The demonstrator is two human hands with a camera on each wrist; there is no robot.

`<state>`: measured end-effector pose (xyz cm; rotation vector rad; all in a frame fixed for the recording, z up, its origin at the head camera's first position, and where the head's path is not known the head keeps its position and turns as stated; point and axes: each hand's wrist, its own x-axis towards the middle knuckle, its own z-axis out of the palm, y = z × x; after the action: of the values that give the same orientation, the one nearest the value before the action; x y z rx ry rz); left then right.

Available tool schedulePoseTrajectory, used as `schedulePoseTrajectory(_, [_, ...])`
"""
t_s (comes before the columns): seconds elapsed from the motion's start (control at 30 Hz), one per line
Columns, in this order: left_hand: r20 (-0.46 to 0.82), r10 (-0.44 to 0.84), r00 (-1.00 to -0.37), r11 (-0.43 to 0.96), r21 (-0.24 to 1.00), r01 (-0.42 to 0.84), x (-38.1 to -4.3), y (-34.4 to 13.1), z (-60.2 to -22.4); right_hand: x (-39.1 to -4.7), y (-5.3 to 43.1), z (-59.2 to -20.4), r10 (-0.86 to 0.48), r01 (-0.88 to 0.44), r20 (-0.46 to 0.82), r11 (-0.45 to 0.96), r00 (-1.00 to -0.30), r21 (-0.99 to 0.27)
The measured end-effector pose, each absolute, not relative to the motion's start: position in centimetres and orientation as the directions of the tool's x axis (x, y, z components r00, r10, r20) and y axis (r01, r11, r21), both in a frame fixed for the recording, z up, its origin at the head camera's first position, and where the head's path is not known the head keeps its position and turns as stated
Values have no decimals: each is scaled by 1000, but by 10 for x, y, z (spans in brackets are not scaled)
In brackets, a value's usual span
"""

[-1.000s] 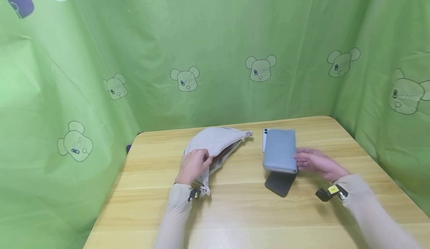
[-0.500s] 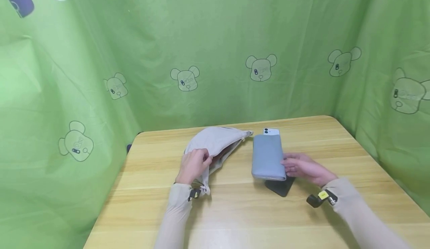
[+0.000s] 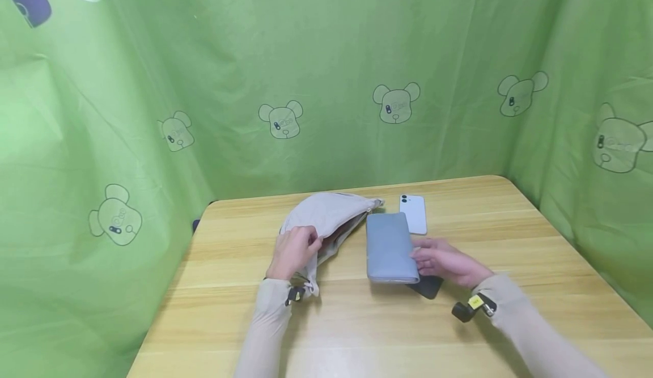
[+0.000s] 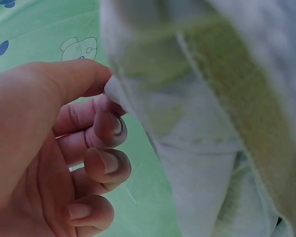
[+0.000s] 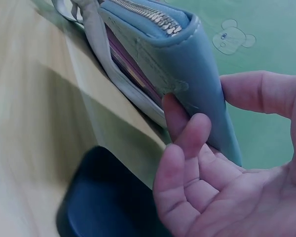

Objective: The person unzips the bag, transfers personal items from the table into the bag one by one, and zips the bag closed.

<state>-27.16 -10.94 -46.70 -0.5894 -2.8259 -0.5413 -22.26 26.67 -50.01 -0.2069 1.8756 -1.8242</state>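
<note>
My left hand (image 3: pixel 295 250) pinches the edge of a light grey fabric bag (image 3: pixel 326 213) between thumb and index finger, and the bag's zipped mouth gapes toward the right. In the left wrist view the other fingers curl loosely beside the cloth (image 4: pixel 187 148). A blue zip wallet (image 3: pixel 390 247) is held up off the table by my right hand (image 3: pixel 449 260), thumb on one face and fingers on the other. Its metal zipper (image 5: pixel 158 19) shows in the right wrist view. The wallet's left edge is close to the bag's opening.
A white phone (image 3: pixel 415 216) lies behind the wallet on the wooden table (image 3: pixel 347 332). Partly hidden under the wallet is a flat black object (image 3: pixel 431 287), its kind unclear. Green printed curtains (image 3: pixel 326 140) enclose the table at the back and sides.
My right hand has carried the wallet left and slightly nearer, from over the phone and the black object toward the bag. The white phone is now uncovered. My left hand has stayed put.
</note>
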Motion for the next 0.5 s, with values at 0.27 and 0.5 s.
schedulePoseTrajectory(0.27, [275,343,-898,858,298,419,-272,-109,-468,-221,252,-505,-465,267,-263,58,-845,-962])
schedulePoseTrajectory(0.5, [278,345,-896,856,299,422,-271,-109,-467,-223,242,-510,-482,276,-270,60,-833,-959])
